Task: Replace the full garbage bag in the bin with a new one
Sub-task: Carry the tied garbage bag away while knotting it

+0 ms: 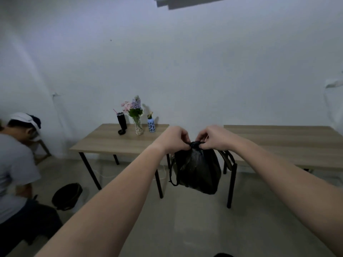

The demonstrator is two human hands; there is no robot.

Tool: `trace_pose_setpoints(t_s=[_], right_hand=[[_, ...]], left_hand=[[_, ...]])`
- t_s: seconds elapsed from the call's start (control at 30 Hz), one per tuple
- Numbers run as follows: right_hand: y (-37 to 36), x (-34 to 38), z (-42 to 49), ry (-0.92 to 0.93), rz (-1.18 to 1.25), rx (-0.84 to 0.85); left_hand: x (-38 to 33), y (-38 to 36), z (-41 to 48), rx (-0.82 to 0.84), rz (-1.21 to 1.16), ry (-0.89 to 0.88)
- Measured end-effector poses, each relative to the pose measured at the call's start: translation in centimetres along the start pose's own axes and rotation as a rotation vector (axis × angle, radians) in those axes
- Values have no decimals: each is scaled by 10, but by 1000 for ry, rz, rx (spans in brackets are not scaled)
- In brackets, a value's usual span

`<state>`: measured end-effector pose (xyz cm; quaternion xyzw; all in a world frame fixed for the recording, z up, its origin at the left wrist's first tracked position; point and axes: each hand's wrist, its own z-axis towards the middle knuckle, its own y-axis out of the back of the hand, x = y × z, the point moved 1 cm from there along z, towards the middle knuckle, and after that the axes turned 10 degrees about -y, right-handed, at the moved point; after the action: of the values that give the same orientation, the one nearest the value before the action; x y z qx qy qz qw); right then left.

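the full garbage bag (198, 169) hangs in mid-air before the table (111, 143), the left hand (173, 139) and right hand (213, 137) close together, pinching its gathered neck; tying it off, i'd say. next comes cinching the knot, then a fresh liner for the bin (67, 196) on the floor at left, where a crouching person (16, 164) sits close.

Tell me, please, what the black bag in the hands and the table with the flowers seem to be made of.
The full black garbage bag looks like thin, glossy plastic film: it creases and glints. The light-brown table looks matte wood or laminate, with grain stripes; its thin black legs, probably metal.
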<state>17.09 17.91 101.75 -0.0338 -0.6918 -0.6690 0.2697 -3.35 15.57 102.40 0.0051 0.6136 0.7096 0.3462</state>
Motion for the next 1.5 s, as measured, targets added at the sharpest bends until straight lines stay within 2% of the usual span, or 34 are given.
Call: trace_pose_setpoints(t_s=[0.3, 0.8, 1.2, 1.5], right_hand=[[-7, 58, 36, 183, -3, 47], [-42, 192, 83, 583, -15, 223], [-109, 361, 52, 884, 55, 351], [-168, 506, 13, 1043, 87, 391]], left_hand=[[36, 49, -32, -16, 12, 113], [66, 115, -145, -241, 149, 478], [77, 183, -307, -396, 273, 737], [103, 245, -442, -417, 347, 896]])
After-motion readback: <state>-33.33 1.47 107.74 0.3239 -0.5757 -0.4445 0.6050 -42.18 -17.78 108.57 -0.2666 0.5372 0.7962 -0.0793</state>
